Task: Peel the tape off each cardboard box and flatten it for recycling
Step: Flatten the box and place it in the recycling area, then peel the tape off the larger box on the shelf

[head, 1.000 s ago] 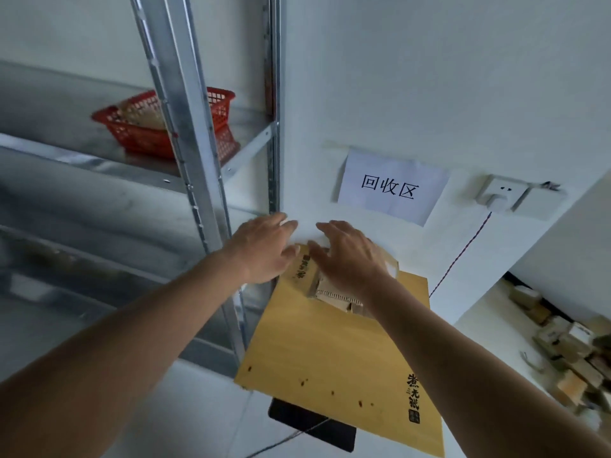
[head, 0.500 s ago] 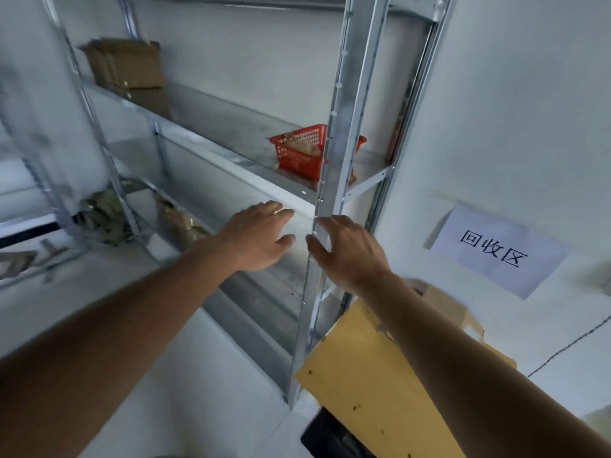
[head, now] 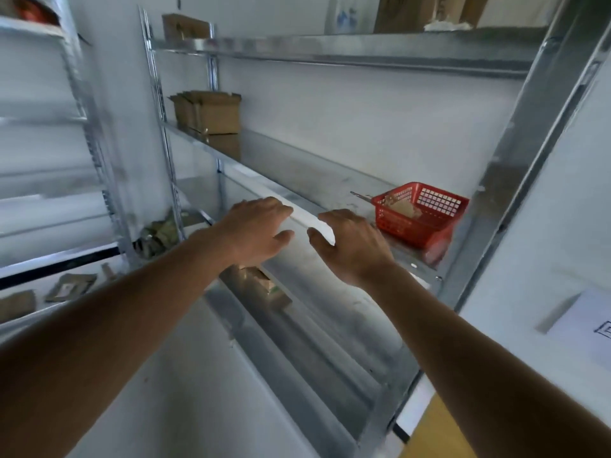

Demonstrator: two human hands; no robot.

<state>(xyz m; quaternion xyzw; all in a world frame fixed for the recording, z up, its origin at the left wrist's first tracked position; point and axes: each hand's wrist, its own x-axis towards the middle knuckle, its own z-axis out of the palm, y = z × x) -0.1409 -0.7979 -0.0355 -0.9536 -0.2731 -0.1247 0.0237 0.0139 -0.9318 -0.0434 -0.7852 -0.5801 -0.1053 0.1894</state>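
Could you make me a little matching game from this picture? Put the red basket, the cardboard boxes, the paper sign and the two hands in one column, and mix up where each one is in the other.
Things:
1. red basket
2. cardboard boxes
3. paper sign
4. left hand and right hand

Places:
A. far left end of the shelf
B. on the wall, at the right edge
C. held in the air before the shelf, holding nothing
D. right end of the shelf

Pairs: 1-D, 2-A, 3-B, 4-C
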